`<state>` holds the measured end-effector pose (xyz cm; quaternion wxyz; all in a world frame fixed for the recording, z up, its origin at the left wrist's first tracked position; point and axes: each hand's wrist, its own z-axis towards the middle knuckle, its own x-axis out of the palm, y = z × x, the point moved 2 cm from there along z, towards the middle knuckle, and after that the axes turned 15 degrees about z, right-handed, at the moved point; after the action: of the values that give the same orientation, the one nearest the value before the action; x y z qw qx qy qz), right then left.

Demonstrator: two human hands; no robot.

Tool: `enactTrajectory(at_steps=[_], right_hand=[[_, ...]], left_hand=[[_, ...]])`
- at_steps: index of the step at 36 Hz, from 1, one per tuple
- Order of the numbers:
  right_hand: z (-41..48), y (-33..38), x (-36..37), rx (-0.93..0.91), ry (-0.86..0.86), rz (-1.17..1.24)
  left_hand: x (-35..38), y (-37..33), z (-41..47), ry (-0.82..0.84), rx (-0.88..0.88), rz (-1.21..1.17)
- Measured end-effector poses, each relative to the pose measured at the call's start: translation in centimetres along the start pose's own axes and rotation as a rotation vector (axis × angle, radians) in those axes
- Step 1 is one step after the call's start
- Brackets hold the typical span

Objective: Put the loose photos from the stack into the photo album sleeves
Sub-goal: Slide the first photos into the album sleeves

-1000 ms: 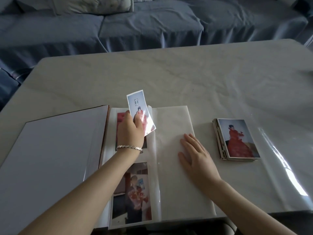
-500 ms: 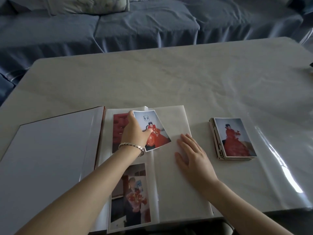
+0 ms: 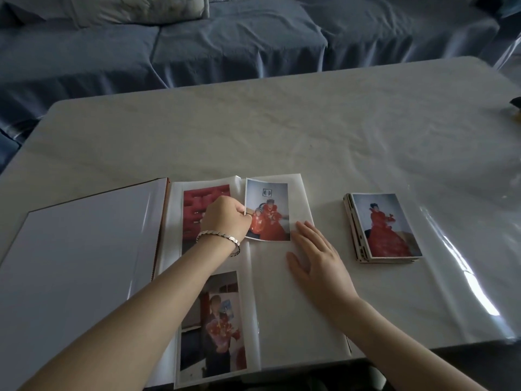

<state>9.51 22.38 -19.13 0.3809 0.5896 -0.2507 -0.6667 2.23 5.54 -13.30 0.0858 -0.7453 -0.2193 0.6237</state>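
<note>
Red fills much of the loose glossy photo print [image 3: 267, 211], which lies upright on the upper part of the right-hand page of the open photo album with translucent sleeve pages [image 3: 282, 306]. The left hand [image 3: 227, 218], a silver chain bracelet [image 3: 218, 238] on its wrist, pinches the print's left edge, its fingers [image 3: 239, 208] curled tight on it. I cannot tell whether the print sits under the sleeve film or on top. Just beside its lower right corner the right hand [image 3: 315, 258] rests flat on the same page, fingers straight and slightly spread. The left page already holds a red-patterned print [image 3: 194, 204] above and a print of a person with a bouquet [image 3: 211, 325] below. The stack of loose photo prints [image 3: 386, 227] sits on the pale marble-look counter [image 3: 282, 131], right of the album.
</note>
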Motion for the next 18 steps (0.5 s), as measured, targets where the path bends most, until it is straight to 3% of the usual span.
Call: enactTrajectory(at_steps=[10, 18], right_hand=[[-1.3, -0.3, -0.9, -0.025, 0.022, -0.062], [-2.7, -0.4, -2.6, -0.075, 0.055, -0.187]], left_hand=[[1.3, -0.7, -0.5, 0.001, -0.019, -0.072], [1.9, -1.6, -0.4, 0.15, -0.117, -0.281]])
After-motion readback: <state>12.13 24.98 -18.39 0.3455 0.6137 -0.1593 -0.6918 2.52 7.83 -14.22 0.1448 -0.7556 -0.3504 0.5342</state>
